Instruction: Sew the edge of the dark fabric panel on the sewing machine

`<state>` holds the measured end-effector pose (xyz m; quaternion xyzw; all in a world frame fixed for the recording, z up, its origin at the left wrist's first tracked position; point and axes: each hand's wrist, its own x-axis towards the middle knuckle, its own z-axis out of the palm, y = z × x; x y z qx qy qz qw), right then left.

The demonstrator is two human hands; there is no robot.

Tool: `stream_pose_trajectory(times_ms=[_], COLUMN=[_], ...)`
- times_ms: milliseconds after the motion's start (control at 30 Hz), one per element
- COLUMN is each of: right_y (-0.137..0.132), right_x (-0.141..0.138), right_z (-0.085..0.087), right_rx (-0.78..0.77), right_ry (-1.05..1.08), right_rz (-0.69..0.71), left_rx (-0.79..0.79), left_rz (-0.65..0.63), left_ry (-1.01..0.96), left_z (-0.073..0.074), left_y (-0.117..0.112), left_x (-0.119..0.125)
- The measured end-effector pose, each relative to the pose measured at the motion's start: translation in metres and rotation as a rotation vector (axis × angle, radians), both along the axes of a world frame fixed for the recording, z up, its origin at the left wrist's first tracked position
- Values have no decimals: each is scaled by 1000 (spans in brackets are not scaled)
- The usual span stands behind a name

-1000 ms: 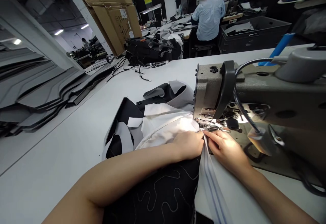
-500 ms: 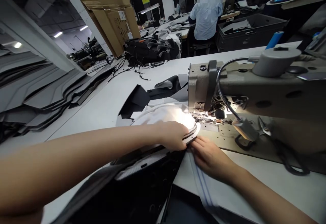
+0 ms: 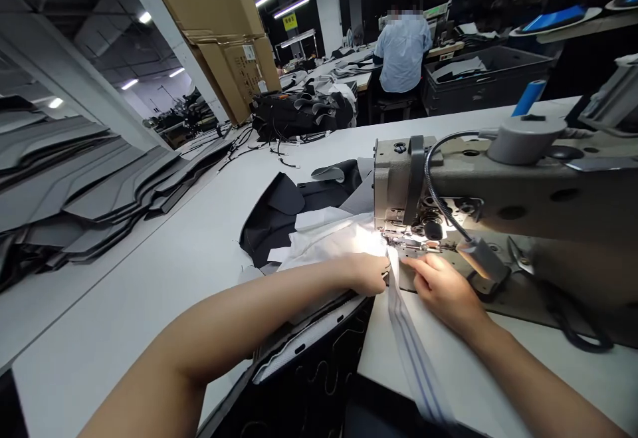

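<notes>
My left hand (image 3: 369,274) is closed on the edge of a layered fabric piece, just in front of the sewing machine (image 3: 498,175). The white lining (image 3: 319,242) of that piece lies bunched under the machine's lamp, with dark grey fabric (image 3: 279,205) behind it. A pale strip with blue lines (image 3: 413,351) runs from near the needle down over the table's front edge. To the right of this strip is my right hand (image 3: 446,292), its index finger stretched towards the needle area. No grip on the strip shows. The piece's black side (image 3: 319,371) hangs below my left forearm.
Black-handled scissors (image 3: 553,298) lie on the machine bed beside a small lamp (image 3: 481,255). Stacked grey panels (image 3: 109,179) cover the table's left side. A dark bundle with cables (image 3: 299,112) lies at the back. Beyond, a person (image 3: 403,52) sits by a grey crate (image 3: 488,76).
My right hand has moved right and up, away from my left hand and towards the machine bed. The strip now shows up to the needle area. The curved fabric edge has turned out of sight.
</notes>
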<state>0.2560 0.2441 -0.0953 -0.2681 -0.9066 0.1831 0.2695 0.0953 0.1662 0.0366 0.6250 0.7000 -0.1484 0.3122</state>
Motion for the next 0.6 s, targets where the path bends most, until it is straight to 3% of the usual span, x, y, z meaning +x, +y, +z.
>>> stream_pose_trajectory(times_ms=[100,200,333,600], right_y=[-3,-6,-6,4], right_x=[-10,-17,-18,-13], right_z=[-2,0,0,-5], right_rx=[133,143,148,121], right_ry=[-12,23,24,41], right_rz=[51,100,84,18], left_rx=[110,275,343,358], left_rz=[57,146,251,366], left_ry=[-217,-462,-563,-549], left_z=[-13,-33,-53,-55], left_y=[-13,-22,-23,-4], left_x=[-8,-10,-5,4])
